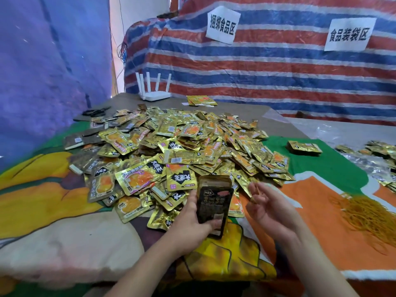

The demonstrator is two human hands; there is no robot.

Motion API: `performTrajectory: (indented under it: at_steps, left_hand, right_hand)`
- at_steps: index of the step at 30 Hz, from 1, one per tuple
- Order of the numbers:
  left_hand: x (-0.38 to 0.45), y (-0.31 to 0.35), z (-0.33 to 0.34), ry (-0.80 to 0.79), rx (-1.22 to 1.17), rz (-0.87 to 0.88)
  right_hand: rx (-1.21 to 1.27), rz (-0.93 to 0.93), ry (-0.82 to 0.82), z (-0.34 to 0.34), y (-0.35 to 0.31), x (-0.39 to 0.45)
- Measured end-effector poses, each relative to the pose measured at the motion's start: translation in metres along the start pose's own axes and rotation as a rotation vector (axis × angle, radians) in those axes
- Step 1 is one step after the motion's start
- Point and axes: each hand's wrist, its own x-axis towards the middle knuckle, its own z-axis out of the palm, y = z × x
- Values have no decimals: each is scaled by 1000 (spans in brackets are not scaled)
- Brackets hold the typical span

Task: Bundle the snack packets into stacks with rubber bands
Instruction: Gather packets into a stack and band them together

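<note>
Holding: the left hand (194,219) grips an upright stack of packets (214,205), fingers curled round its left side and thumb pressed across the lower front.
Right hand: the right hand (264,207) hovers just beside the stack, palm up, fingers loosely bent; thin yellowish strands at the fingertips (256,194) look like a rubber band, but blur makes it hard to tell whether they pinch it.
Cloth: a bright cartoon-printed cloth (64,221) covers the surface beneath both arms.
Rubber bands: a loose heap of yellow rubber bands (366,217) lies on the cloth to the right.
Pile: a big mound of gold snack packets (182,146) spreads behind the hands.
Bundle: a small bundle (304,147) sits apart, right of the mound.
Far edge: a white router (154,88) stands before a striped tarp (278,67) bearing two paper signs (222,24).
</note>
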Motion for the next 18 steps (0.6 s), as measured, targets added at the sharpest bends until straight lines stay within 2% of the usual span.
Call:
performTrajectory:
  at_steps: [5, 7, 10, 13, 18]
  left_hand:
    - [-1, 0, -1, -22, -16, 11]
    - [-1, 0, -1, -26, -37, 13]
    - [-1, 1, 0, -28, -79, 31]
    - [-2, 1, 0, -53, -128, 71]
    - [-6, 4, -2, -66, -162, 128]
  right_hand:
    - [144, -24, -203, -6, 3, -11]
    - [55, -77, -202, -4, 4, -12]
    - [-294, -205, -154, 4, 2, -13]
    - [-758, -328, -163, 23, -14, -18]
    - [-1819, -483, -209, 98, -38, -27]
